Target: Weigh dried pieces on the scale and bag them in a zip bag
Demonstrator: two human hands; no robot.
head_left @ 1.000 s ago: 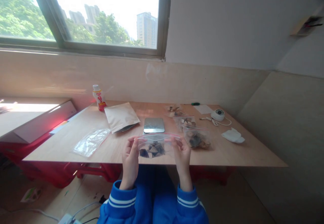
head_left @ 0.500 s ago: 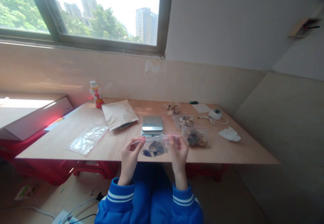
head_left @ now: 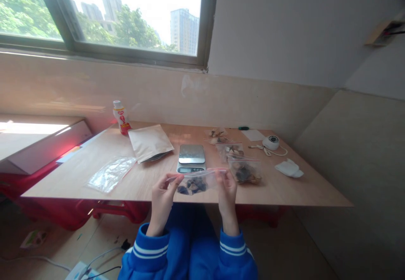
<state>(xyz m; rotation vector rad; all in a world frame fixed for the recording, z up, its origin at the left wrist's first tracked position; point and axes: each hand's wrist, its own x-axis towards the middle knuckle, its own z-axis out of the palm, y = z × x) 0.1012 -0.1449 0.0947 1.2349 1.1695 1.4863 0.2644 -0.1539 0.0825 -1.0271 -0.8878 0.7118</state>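
A clear zip bag point(head_left: 193, 183) with dark dried pieces in its bottom is stretched between my hands over the near table edge. My left hand point(head_left: 163, 193) pinches its top left corner, and my right hand point(head_left: 227, 189) pinches the top right end of its red-lined seal. Just beyond the bag sits a digital kitchen scale point(head_left: 191, 155) with a bare steel plate; its display and buttons show above the bag. To the right of my right hand lies a filled zip bag point(head_left: 247, 173) of brown and dark dried pieces.
More filled bags point(head_left: 233, 149) lie behind. At left are an empty clear bag point(head_left: 111, 173), a kraft pouch point(head_left: 151, 143) and a bottle point(head_left: 122, 117). At right lie a white round device point(head_left: 271, 142) with a cable, crumpled white tissue point(head_left: 289, 168) and a green-handled tool point(head_left: 243, 128).
My right hand has shifted slightly right along the bag's top edge. More of the scale's display shows above the bag. My left hand stays at its corner.
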